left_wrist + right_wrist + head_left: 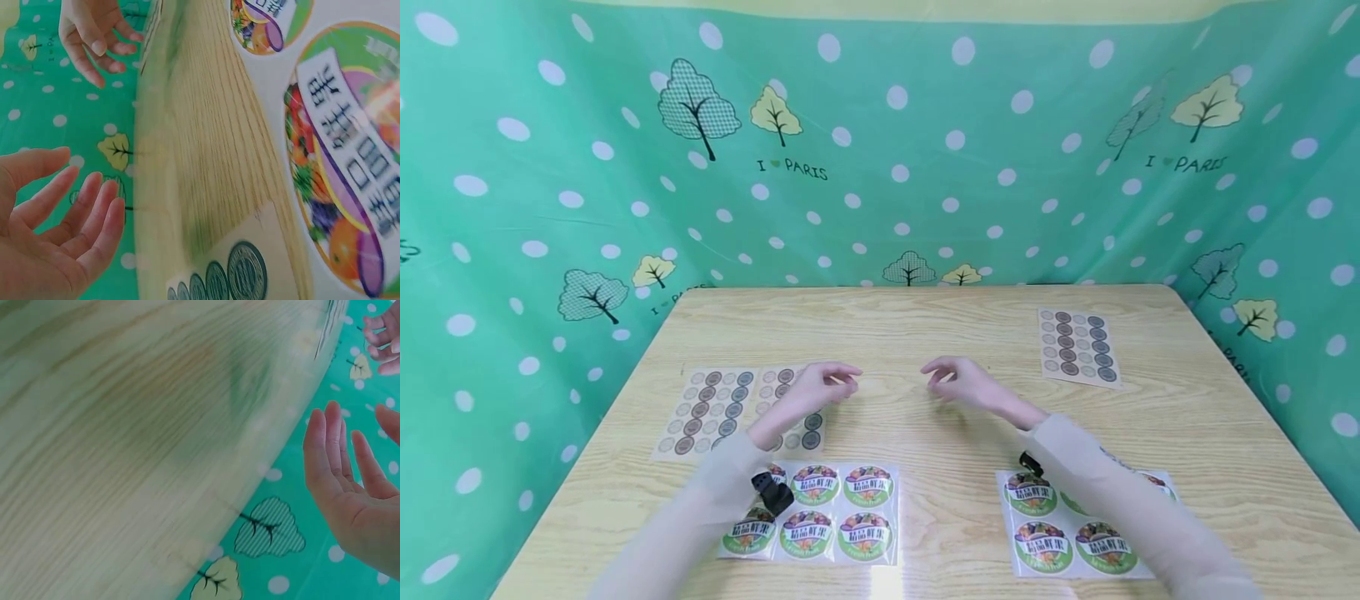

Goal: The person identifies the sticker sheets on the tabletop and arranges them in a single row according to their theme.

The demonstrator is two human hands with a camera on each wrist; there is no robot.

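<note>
My left hand hovers over the middle of the table, near a sheet of small round stickers that the forearm partly covers. Its fingers are loosely bent and hold nothing. Facing it, my right hand also hangs above the wood with relaxed fingers and nothing in them. A gap separates the two hands. In the left wrist view, the left hand shows spread fingers; in the right wrist view, the right hand has its fingers fairly straight. Under the left forearm lies a sheet of large fruit stickers.
Another small-sticker sheet lies at the left, and one more at the back right. A second fruit-sticker sheet sits beneath the right forearm. The wooden table ends at a green dotted curtain behind and at both sides.
</note>
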